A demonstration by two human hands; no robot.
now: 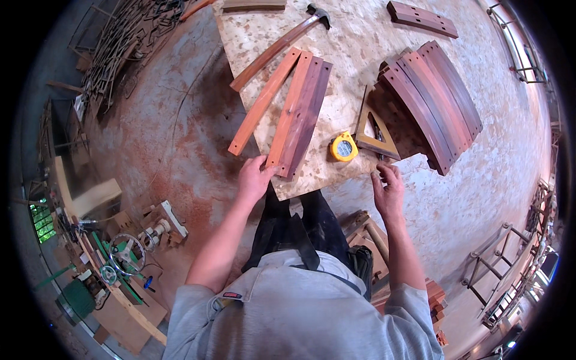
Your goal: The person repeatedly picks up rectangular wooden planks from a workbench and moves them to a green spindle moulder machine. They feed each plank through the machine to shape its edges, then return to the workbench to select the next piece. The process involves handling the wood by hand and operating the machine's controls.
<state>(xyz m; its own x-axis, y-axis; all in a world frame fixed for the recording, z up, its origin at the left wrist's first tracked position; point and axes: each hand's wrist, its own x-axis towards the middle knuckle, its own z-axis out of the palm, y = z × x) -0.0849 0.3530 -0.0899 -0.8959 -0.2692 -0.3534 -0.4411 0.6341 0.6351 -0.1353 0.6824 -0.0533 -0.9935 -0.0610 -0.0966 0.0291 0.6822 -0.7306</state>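
My left hand (pixel 255 177) has its fingers closed at the near end of an orange-brown wooden slat (pixel 289 114). Beside it lie darker slats (pixel 311 123) with holes at their ends, and another orange slat (pixel 264 103) fans out to the left. Over the table's near edge is my right hand (pixel 389 186), its fingers curled together; whatever they may pinch is too small to make out. Just beyond those fingers lies a triangular wooden square (pixel 384 146) with a dark pen-like thing (pixel 378 131) across its opening. A yellow tape measure (pixel 344 147) sits between my hands.
A claw hammer (pixel 279 49) lies on the pale, stained tabletop (pixel 354 66). Curved slats (pixel 435 102) are stacked at the right, with a holed board (pixel 422 19) behind. A machine with a handwheel (pixel 127 253) stands lower left; metal rods (pixel 129 45) are heaped far left.
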